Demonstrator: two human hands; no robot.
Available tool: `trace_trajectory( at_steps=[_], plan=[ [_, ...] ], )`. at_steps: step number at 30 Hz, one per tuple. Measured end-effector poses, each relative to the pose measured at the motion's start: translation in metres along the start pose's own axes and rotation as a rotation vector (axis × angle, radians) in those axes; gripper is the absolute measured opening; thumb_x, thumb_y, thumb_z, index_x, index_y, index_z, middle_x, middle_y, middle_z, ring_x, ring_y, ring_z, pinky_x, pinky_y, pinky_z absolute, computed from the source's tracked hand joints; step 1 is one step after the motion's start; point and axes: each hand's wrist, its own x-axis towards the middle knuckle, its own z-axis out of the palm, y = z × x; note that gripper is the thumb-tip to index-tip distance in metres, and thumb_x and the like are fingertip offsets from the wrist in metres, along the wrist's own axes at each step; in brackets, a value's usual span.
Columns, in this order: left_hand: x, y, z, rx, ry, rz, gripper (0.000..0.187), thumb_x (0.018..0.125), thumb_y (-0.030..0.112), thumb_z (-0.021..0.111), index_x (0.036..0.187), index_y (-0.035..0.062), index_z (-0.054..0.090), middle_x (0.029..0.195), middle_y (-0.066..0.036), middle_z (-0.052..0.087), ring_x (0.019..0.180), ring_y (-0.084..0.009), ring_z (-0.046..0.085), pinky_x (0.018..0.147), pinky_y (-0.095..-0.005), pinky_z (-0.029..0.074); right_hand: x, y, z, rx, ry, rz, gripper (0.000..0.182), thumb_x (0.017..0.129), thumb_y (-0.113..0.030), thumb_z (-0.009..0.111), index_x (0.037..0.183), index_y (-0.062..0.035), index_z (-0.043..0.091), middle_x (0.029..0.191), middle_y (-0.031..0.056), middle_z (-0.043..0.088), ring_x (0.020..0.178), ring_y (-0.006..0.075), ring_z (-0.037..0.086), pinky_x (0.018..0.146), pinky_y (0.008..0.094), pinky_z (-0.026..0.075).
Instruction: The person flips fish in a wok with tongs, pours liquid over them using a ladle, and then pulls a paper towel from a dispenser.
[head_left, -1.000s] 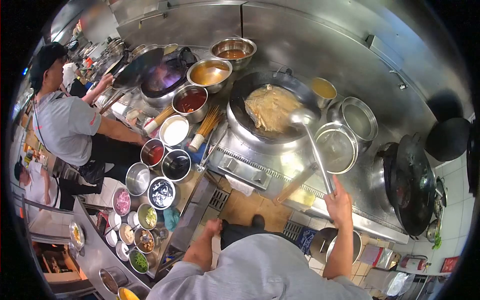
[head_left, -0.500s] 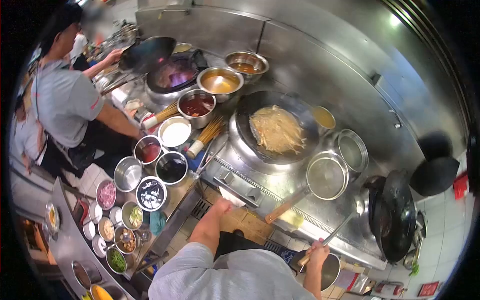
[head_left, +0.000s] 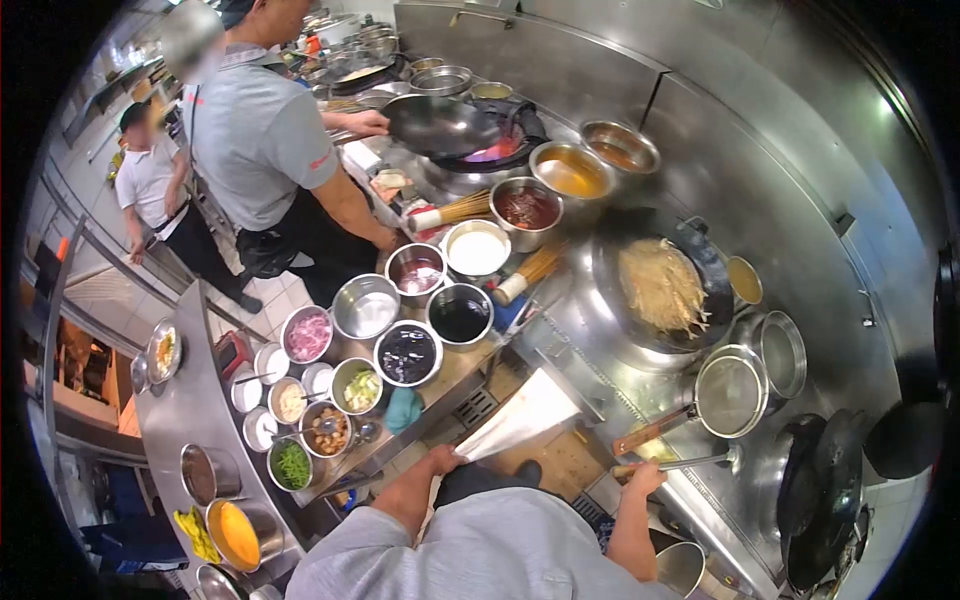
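My left hand (head_left: 445, 459) is closed on a corner of a white cloth (head_left: 525, 412), which stretches up toward the stove's front edge. In my right hand (head_left: 643, 478) is the wooden handle of a long metal ladle (head_left: 690, 461); its head lies over the steel counter. A wok (head_left: 712, 262) on the burner holds pale brown strips of food (head_left: 662, 285). Between the wok and my right hand, a wooden-handled strainer (head_left: 731, 392) rests on a metal bowl.
Sauce bowls (head_left: 459, 313) and ingredient bowls (head_left: 308, 334) crowd the left counter. A co-worker (head_left: 262, 150) holds another wok (head_left: 445, 124) over a flame. Another person (head_left: 158, 190) stands farther back. Dark woks (head_left: 835, 500) stand at right.
The view has swung left. The white cloth, bunched at my left hand before, is now spread out. The ladle lies flatter, and the co-worker's wok is lower over its burner.
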Motion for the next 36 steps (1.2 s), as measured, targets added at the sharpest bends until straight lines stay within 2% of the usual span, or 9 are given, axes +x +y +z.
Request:
trace_trajectory(
  at_steps=[4,5,11,17,22,25,29,32,36],
  plan=[
    [0.003,-0.026,-0.01,0.133,-0.074,0.081,0.082,0.075,0.065,0.057,0.121,-0.0027,0.058,0.123,-0.025,0.057,0.116,-0.0359,0.054,0.099,-0.0399,0.042,-0.02,0.013,-0.003,0.009,-0.203,0.062,0.059,0.09,-0.032,0.051,0.137,-0.0048,0.028,0.088,0.0145,0.055,0.062,0.0246,0.055,0.049,0.035,0.048],
    [0.002,-0.034,-0.006,0.131,0.008,0.15,0.085,0.076,0.068,0.053,0.121,-0.0029,0.058,0.124,-0.024,0.056,0.117,-0.0357,0.053,0.1,-0.0399,0.041,-0.036,0.007,-0.011,-0.124,-0.241,0.151,0.063,0.092,-0.044,0.048,0.137,-0.0042,0.031,0.107,0.0178,0.053,0.074,0.0295,0.06,0.054,0.0352,0.05],
    [-0.036,-0.03,-0.004,-0.05,-0.02,0.28,0.075,0.086,0.064,0.044,0.109,-0.004,0.064,0.11,-0.027,0.062,0.106,-0.0364,0.059,0.091,-0.0425,0.045,-0.099,0.022,-0.011,0.097,-0.015,0.289,0.058,0.093,-0.054,0.039,0.124,-0.0047,0.041,0.089,0.0158,0.058,0.066,0.0259,0.061,0.049,0.036,0.048],
    [-0.078,0.0,0.027,-0.141,-0.202,0.451,0.057,0.097,0.049,0.035,0.087,-0.0003,0.064,0.074,-0.019,0.065,0.071,-0.0329,0.065,0.075,-0.0421,0.048,-0.12,0.091,-0.044,-0.569,-0.47,0.404,0.062,0.092,-0.055,0.044,0.121,-0.0009,0.046,0.09,0.0187,0.06,0.07,0.0274,0.063,0.055,0.0389,0.053],
    [-0.112,0.042,0.031,-0.14,-0.385,0.603,0.047,0.099,0.041,0.036,0.1,-0.0004,0.058,0.071,-0.011,0.062,0.064,-0.0232,0.063,0.066,-0.0379,0.049,-0.233,0.079,-0.007,-0.542,-0.952,0.803,0.062,0.092,-0.054,0.047,0.118,0.0008,0.053,0.095,0.0188,0.064,0.073,0.0282,0.063,0.073,0.0386,0.051],
    [-0.111,0.046,0.037,-0.1,-0.397,0.606,0.047,0.099,0.042,0.037,0.103,0.0004,0.058,0.074,-0.011,0.063,0.066,-0.0212,0.062,0.066,-0.0367,0.049,-0.225,0.127,-0.009,-0.811,-1.26,0.28,0.057,0.092,-0.052,0.048,0.117,-0.0012,0.057,0.092,0.0174,0.066,0.084,0.0291,0.064,0.072,0.0402,0.05],
    [-0.125,0.046,0.024,-0.168,-0.39,0.513,0.049,0.098,0.045,0.039,0.096,0.0006,0.06,0.075,-0.009,0.063,0.069,-0.019,0.061,0.07,-0.0343,0.048,-0.231,0.107,-0.001,-1.109,-1.14,-0.253,0.045,0.093,-0.039,0.049,0.087,0.003,0.064,0.077,0.0171,0.065,0.072,0.0248,0.062,0.07,0.0403,0.046],
    [-0.093,0.029,0.047,-0.249,-0.373,0.511,0.049,0.096,0.046,0.042,0.098,0.0004,0.061,0.076,-0.009,0.063,0.068,-0.0192,0.06,0.067,-0.0343,0.048,-0.247,0.086,-0.012,-1.071,-1.13,-0.439,0.046,0.093,-0.04,0.049,0.086,0.003,0.063,0.078,0.0219,0.063,0.072,0.0285,0.062,0.069,0.0419,0.046],
    [-0.094,0.029,0.074,-0.301,-0.237,0.453,0.05,0.094,0.045,0.048,0.101,-0.0021,0.061,0.079,-0.014,0.064,0.067,-0.021,0.061,0.066,-0.0357,0.048,-0.233,0.094,-0.049,-0.939,-1.063,-0.315,0.047,0.092,-0.042,0.05,0.085,0.003,0.063,0.08,0.0251,0.062,0.074,0.0358,0.061,0.07,0.044,0.045]
  ],
)
